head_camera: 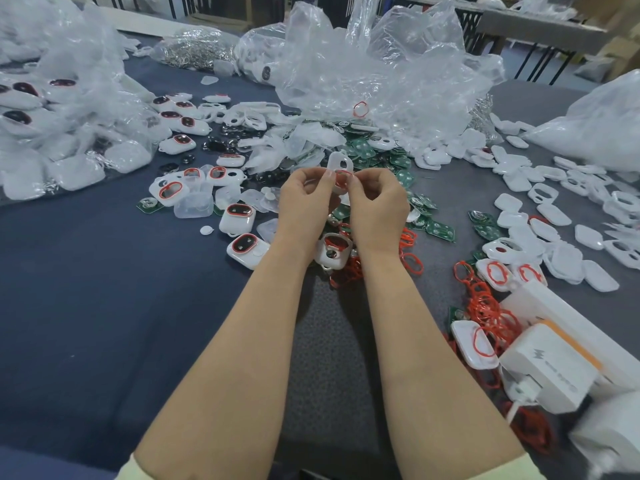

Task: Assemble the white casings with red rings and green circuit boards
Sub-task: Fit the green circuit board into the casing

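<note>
Both hands up over the table now, left hand (306, 199) and right hand (375, 202) pinched together on a white plastic casing (341, 164), working a thin red rubber ring (341, 176) around its opening — it looks only part-seated, so next comes pressing it home.

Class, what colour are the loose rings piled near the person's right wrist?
Red-orange rings, seen in the head view.
</note>
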Action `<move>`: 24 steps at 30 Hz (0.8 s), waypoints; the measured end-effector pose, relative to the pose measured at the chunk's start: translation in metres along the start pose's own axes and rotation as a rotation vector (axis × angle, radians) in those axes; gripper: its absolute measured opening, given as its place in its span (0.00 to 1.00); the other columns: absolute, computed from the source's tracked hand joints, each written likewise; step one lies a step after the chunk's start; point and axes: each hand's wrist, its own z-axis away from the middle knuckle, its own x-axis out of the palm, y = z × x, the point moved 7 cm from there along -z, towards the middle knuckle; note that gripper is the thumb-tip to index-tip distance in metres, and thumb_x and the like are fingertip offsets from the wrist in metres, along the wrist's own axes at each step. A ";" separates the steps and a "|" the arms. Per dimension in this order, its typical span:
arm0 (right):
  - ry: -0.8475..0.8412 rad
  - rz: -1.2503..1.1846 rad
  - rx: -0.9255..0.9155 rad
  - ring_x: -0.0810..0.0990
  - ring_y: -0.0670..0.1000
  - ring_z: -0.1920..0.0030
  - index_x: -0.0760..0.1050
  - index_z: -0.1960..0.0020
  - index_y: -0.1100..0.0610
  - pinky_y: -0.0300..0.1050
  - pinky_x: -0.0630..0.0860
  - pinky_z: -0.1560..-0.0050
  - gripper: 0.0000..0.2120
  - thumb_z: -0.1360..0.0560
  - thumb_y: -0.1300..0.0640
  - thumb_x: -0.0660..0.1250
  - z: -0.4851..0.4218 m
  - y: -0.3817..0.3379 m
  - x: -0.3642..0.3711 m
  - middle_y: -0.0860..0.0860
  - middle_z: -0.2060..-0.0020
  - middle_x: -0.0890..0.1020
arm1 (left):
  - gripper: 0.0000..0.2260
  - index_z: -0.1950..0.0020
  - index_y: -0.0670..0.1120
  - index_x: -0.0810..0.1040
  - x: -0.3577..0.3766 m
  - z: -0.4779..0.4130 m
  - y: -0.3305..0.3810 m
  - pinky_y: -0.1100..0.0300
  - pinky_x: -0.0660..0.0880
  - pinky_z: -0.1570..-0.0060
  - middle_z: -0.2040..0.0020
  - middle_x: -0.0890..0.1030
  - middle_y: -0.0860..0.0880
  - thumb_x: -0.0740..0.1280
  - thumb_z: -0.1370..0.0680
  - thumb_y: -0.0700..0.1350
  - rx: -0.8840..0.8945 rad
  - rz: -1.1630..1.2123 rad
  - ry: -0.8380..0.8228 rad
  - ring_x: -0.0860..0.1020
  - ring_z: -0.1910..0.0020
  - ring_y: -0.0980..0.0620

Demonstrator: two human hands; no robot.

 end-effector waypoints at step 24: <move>0.004 0.058 0.019 0.77 0.48 0.60 0.78 0.55 0.62 0.38 0.72 0.55 0.04 0.25 0.60 0.68 -0.002 0.000 0.001 0.50 0.62 0.79 | 0.05 0.46 0.38 0.73 0.001 0.002 0.004 0.62 0.79 0.53 0.59 0.80 0.45 0.62 0.19 0.38 0.030 -0.039 0.014 0.79 0.60 0.53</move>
